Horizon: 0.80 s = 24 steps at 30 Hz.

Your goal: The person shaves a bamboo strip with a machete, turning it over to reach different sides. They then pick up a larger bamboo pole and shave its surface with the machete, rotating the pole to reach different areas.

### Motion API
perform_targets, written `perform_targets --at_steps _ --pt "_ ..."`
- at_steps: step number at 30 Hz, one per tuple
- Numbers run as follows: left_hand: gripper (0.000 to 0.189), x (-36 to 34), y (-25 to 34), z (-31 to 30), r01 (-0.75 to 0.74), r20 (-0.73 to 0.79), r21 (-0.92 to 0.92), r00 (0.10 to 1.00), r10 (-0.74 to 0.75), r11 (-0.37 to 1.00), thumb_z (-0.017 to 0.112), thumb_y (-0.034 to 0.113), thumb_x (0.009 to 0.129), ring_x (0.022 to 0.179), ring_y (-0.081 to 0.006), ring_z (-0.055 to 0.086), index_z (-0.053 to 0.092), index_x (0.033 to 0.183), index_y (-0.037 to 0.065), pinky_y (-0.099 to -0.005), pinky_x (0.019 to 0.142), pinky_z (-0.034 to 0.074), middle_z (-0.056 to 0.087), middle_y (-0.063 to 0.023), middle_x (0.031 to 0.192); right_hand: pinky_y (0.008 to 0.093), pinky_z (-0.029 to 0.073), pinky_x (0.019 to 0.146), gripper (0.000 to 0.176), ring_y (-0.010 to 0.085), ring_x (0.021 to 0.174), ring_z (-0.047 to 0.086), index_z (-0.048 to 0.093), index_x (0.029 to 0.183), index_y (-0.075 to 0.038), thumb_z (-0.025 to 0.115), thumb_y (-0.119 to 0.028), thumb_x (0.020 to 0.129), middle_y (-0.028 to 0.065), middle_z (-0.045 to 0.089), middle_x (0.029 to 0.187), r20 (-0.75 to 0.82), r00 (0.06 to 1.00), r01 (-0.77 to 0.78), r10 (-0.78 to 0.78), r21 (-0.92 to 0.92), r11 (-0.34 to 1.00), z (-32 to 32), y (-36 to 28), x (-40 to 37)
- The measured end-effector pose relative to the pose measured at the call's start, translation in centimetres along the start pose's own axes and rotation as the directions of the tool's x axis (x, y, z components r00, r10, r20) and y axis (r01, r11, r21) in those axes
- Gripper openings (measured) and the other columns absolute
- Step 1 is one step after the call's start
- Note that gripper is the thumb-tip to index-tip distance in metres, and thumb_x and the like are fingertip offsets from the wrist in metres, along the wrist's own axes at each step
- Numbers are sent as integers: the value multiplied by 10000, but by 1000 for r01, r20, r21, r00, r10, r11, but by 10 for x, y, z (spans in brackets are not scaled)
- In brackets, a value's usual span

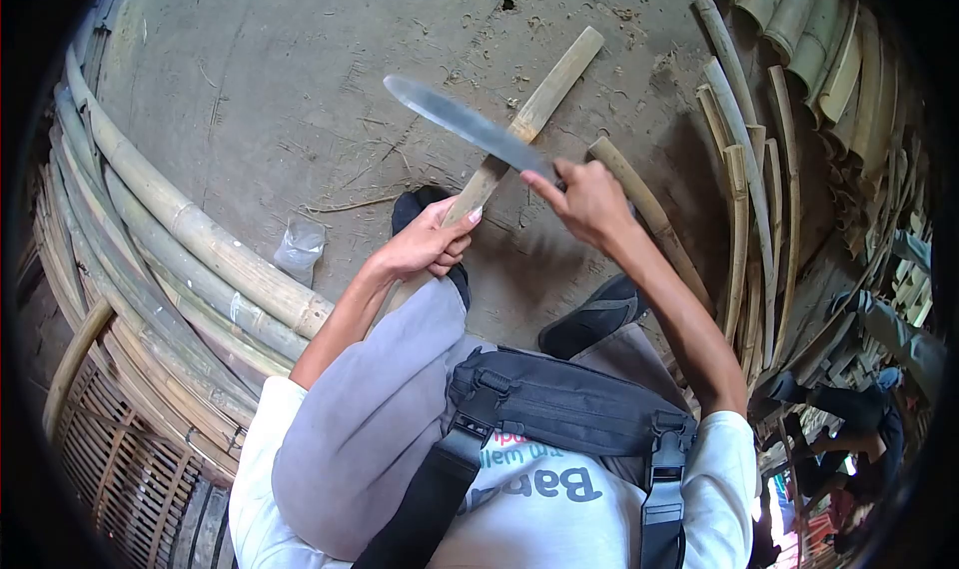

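1. Hand, right (589, 201): fingers wrapped fully round the handle end of a long knife (455, 119), thumb extended toward the blade; no slack visible.
2. Hand, left (432, 241): fingers curled under a bamboo strip (547, 99), thumb on top; firm hold, no gap showing.
3. Strip, bamboo, one: angled away from the person, far end free above the ground (300, 59), lower part beside the trouser leg (385, 369). Blade lies across it, beyond the left hand; contact or slight clearance cannot be told.
4. Step in hand, by judgement: shaving or trimming the strip. Next move seems to call for a steady left hold, a shallow blade angle and an edge directed clear of the thumb.
5. Bag, clear plastic (300, 246): crumpled, on the ground to the left; contents not discernible.
6. Pouch, black (574, 394): strapped at the waist, buckled; contents hidden.
7. Basket, slatted, apparently (120, 459): lower left; contents not distinguishable.
8. Poles, bamboo (190, 219): bundled along the left side.
9. Lengths, split bamboo (739, 199): grouped to the right, beyond the right forearm.
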<state>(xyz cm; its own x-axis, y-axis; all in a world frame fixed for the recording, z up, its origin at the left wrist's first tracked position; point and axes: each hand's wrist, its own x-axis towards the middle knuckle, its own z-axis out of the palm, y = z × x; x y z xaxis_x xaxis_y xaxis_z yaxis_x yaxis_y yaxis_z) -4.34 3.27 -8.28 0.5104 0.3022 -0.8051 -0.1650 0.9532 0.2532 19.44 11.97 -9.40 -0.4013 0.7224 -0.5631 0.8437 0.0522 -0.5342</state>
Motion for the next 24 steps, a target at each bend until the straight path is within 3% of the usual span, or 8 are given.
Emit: perform_targets --at_steps 4,8,11,15,19,21,24 --pt "162 8 -1 -6 -17 44 -44 999 19 999 489 322 1032 456 -4 194 403 1019 185 -197 387 148 253 99 593 491 522 613 720 426 643 649 674 790 27 532 -674 868 240 611 608 44 999 -21 18 78 997 -2 4 9" --pt "175 11 7 -3 -31 49 -44 998 33 999 493 324 1030 460 -3 202 394 993 185 -197 385 148 254 97 592 490 524 620 717 423 651 653 674 786 34 537 -665 872 235 602 588 -20 999 -41 44 112 993 -1 -1 9" --pt "197 10 8 0 -38 43 -27 998 39 999 486 335 1031 443 -14 198 382 960 184 -205 382 145 249 88 579 491 525 617 716 425 650 654 674 791 33 528 -663 878 234 599 581 -50 996 -74 76 46 996 -3 -14 0" --pt "176 11 2 -4 -31 54 -43 998 33 999 491 334 1029 441 -14 207 391 993 193 -205 380 152 257 86 580 480 527 576 729 411 612 656 681 781 25 511 -676 879 230 599 567 -77 997 9 -14 -64 998 9 -3 0" --pt "161 9 0 -5 -50 50 -49 997 53 998 502 320 1027 456 -5 203 421 1031 180 -198 380 151 268 96 592 468 525 556 755 402 587 657 670 739 20 514 -710 856 218 585 531 -174 972 -131 157 150 980 -9 14 26" --pt "159 8 2 -5 -18 63 -58 998 22 998 500 319 1028 453 -5 198 417 1026 183 -196 380 153 264 96 593 471 525 567 750 399 598 661 671 734 16 520 -709 852 217 589 539 -124 992 -39 37 -14 999 -8 9 15" --pt "159 5 3 0 -6 11 -38 1000 6 999 500 318 1028 452 -4 198 412 1017 185 -194 380 152 262 95 594 481 523 584 720 405 617 657 667 735 19 543 -679 859 230 593 563 -70 997 -18 14 -50 999 -12 8 14"
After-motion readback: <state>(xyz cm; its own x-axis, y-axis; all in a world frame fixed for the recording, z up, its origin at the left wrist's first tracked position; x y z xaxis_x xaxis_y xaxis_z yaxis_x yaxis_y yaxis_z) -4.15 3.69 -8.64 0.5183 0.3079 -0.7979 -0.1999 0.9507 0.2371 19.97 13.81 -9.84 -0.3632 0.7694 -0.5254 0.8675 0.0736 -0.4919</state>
